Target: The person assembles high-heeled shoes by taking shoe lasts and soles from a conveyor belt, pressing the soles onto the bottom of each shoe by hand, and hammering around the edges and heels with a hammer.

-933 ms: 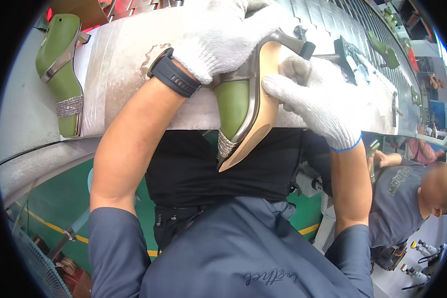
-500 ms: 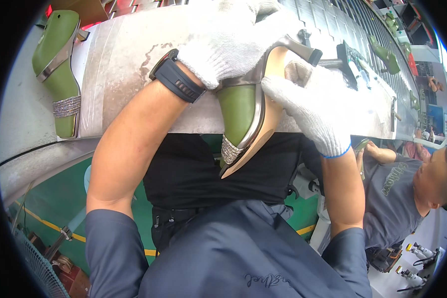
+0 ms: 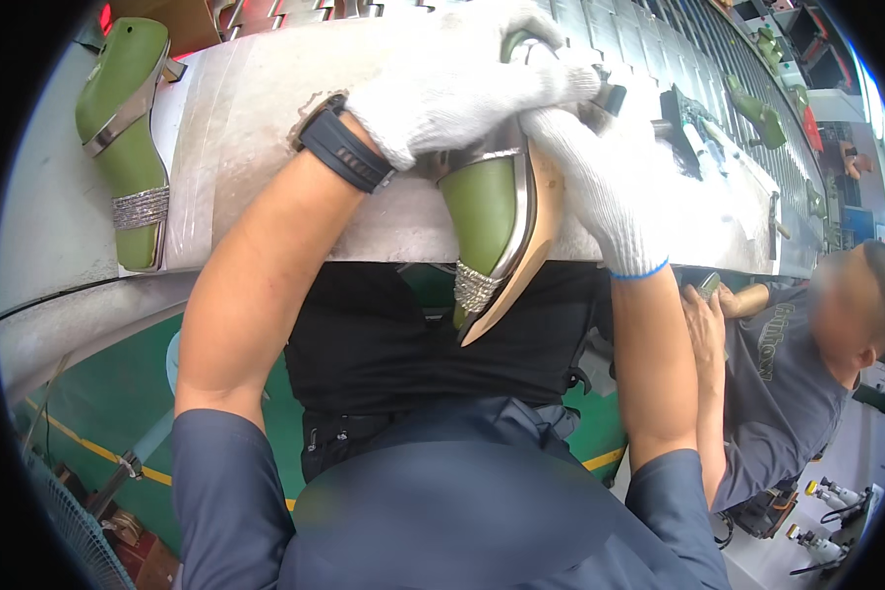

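Observation:
I hold a green high-heeled sandal (image 3: 494,224) with a glittery silver toe strap and a tan sole, toe pointing toward my body. My left hand (image 3: 452,84), in a white knit glove with a black watch on the wrist, grips its heel end from above. My right hand (image 3: 600,187), also gloved, clasps the sole side. Both hands are over the near edge of the metal workbench (image 3: 265,187).
A matching green sandal (image 3: 128,138) lies at the bench's left end. More green shoes (image 3: 757,108) and tools lie far right along the line. A seated person in a grey shirt (image 3: 796,364) works to my right. A fan (image 3: 69,531) stands on the green floor at lower left.
Both hands have shifted up along the sandal toward its heel, and the shoe has turned more upright, its toe now hanging past the bench edge.

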{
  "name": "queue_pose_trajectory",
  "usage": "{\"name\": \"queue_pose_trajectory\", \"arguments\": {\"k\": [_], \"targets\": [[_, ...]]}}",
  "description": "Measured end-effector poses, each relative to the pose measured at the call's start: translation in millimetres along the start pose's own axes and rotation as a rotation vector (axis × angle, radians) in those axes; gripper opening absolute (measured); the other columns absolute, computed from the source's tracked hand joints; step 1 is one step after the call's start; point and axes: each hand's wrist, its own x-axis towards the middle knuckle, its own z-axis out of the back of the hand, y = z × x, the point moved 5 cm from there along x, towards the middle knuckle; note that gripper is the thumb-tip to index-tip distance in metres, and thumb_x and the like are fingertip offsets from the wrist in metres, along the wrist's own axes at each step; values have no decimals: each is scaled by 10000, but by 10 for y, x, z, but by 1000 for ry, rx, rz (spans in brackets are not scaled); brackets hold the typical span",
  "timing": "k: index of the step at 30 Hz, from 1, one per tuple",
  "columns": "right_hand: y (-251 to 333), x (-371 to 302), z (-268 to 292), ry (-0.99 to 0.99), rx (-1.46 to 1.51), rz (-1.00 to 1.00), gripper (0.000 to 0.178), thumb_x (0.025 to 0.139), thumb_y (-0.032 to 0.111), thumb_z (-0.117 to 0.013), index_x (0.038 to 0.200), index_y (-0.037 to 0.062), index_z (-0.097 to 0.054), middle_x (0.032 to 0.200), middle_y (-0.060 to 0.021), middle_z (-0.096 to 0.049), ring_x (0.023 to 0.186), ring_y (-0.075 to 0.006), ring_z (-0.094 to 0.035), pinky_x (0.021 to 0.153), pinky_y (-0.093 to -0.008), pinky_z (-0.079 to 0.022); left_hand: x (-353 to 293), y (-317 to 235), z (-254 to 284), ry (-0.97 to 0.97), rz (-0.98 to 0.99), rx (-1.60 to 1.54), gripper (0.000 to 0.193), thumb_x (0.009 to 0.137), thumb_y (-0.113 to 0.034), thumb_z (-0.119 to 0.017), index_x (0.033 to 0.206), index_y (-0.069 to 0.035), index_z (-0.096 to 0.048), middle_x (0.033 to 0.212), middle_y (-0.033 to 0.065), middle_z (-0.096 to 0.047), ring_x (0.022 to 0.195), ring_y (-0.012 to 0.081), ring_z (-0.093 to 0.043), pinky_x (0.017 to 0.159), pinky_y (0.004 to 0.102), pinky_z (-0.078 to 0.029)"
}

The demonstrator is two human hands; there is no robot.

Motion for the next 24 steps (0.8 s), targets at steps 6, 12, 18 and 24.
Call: {"name": "queue_pose_trajectory", "arguments": {"k": [6, 12, 18, 24], "targets": [[387, 54, -117, 261, 9, 65, 509, 892, 370, -890, 1216, -3, -767, 1061, -156, -791, 983, -236, -759, 912, -388, -601, -400, 129, 495, -317, -78, 355, 508, 946, -256, -823, 1363, -3, -680, 1253, 109, -728, 1156, 188, -699, 1057, 350, -549], [602, -193, -30, 159, -547, 585, 563, 861, 298, -915, 1352, 80, -744, 1334, -167, -749, 1258, -329, -704, 1096, -427, -542, -1424, -23, 162, -459, -228, 463, 769, 714, -154, -1031, 1368, -17, -651, 1302, 123, -651, 1224, 262, -668, 1088, 397, -544], [525, -248, -31, 224, -544, 703, 633, 791, 280, -933, 1368, 87, -755, 1381, -159, -736, 1330, -362, -669, 1126, -458, -527, -1345, -122, -77, -362, -129, 567, 702, 794, -168, -1011, 1398, 11, -703, 1381, 188, -740, 1288, 318, -714, 1129, 429, -547], [499, -199, -38, 214, -517, 741, 628, 776, 284, -930, 1338, 61, -760, 1333, -159, -748, 1291, -371, -673, 1104, -457, -530, -1354, -106, -82, -343, -149, 579, 694, 809, -128, -992, 1423, 8, -697, 1404, 191, -730, 1312, 323, -701, 1136, 426, -542]]}}
